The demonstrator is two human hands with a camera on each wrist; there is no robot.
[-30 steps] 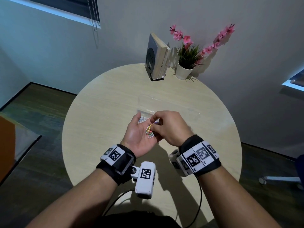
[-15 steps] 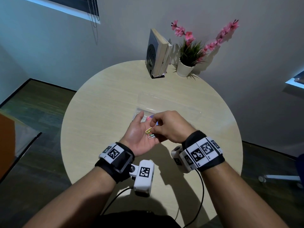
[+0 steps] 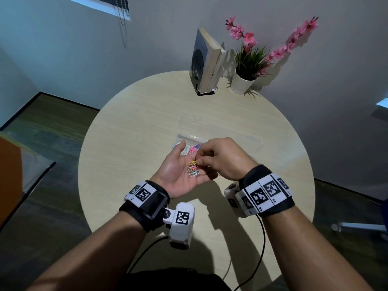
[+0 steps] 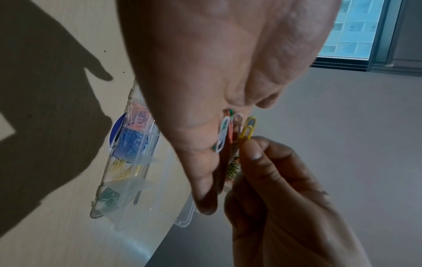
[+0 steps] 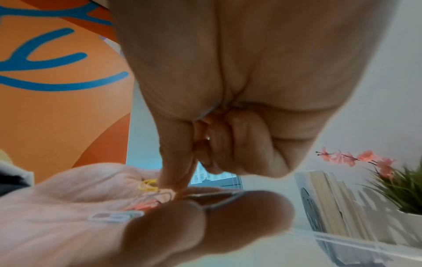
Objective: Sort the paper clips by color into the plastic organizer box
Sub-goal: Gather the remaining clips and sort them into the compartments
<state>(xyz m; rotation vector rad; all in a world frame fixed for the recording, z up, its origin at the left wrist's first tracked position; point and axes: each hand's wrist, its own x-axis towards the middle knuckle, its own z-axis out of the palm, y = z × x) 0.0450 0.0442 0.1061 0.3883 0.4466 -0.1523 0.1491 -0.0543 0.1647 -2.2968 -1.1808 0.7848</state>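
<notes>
Right hand (image 3: 222, 158) now pinches yellow clip (image 4: 247, 132) off the flat, open left hand (image 3: 178, 171). Likely bound for box (image 4: 128, 162), yellow cell.

yellow clip (image 3: 193, 163) | pinched at palm edge; organizer box (image 3: 220, 135) | open, colors separated

Seen from head height, the wide-angle camera looks forward and down across the round counter (image 3: 130, 131), with the box (image 3: 210, 131) near frame centre and books (image 3: 206, 66) beyond it at the wall. The left wrist camera sits close under the left hand (image 4: 205, 75), facing along the palm with the box (image 4: 128, 162) lying past it. The right wrist camera, nearer still, looks along the right hand (image 5: 239, 81) toward the books (image 5: 326, 204). All three views share the yellow clip (image 3: 192, 163) (image 4: 247, 131) (image 5: 148, 184).
</notes>
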